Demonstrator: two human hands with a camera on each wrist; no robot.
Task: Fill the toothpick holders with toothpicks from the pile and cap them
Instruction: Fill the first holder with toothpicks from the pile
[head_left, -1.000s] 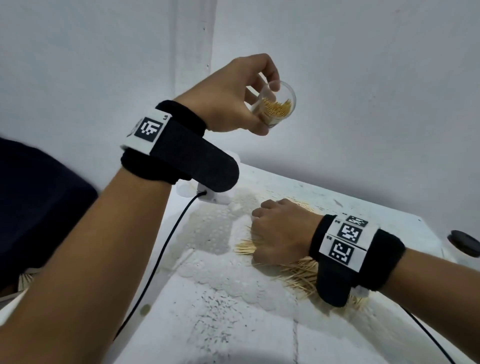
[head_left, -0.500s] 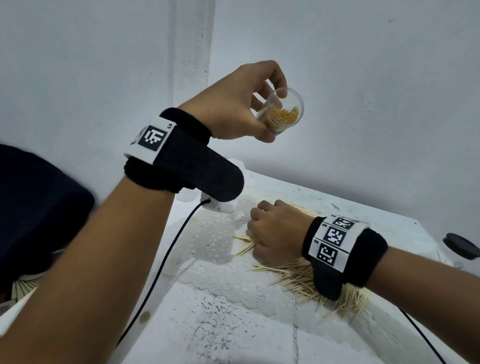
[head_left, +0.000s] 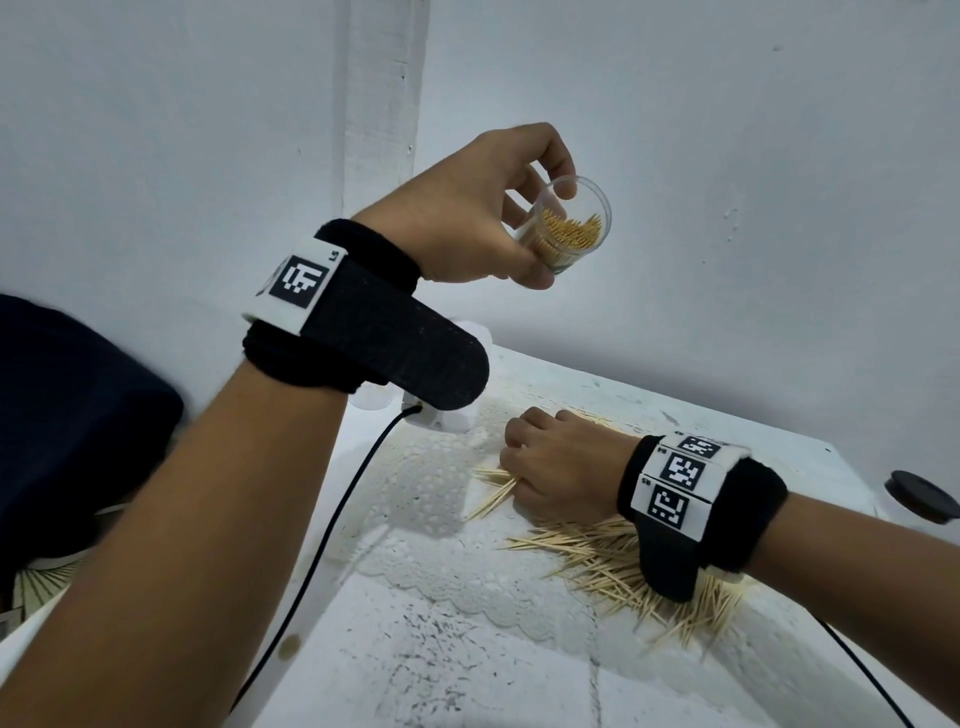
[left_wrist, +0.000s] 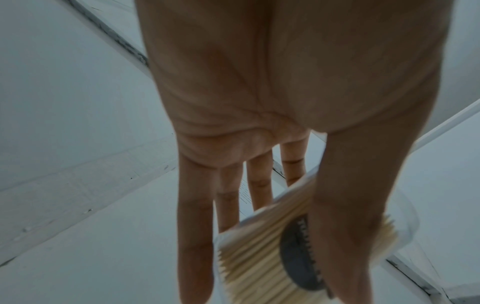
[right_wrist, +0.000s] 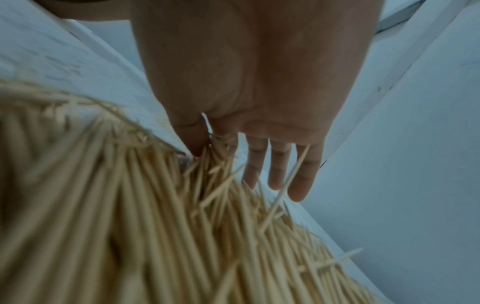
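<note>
Left hand (head_left: 467, 218) pinches the light, slick clear toothpick holder (head_left: 566, 228) by its wall, upper centre; right hand (head_left: 561, 462) curls around thin, springy toothpicks (head_left: 493, 493), best bunched mid-length.

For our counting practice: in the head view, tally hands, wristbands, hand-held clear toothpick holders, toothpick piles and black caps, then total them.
Hands: 2, left hand and right hand
Wristbands: 2, left wristband and right wristband
Clear toothpick holder, held: 1
Toothpick pile: 1
Black cap: 1
Total: 7
</note>
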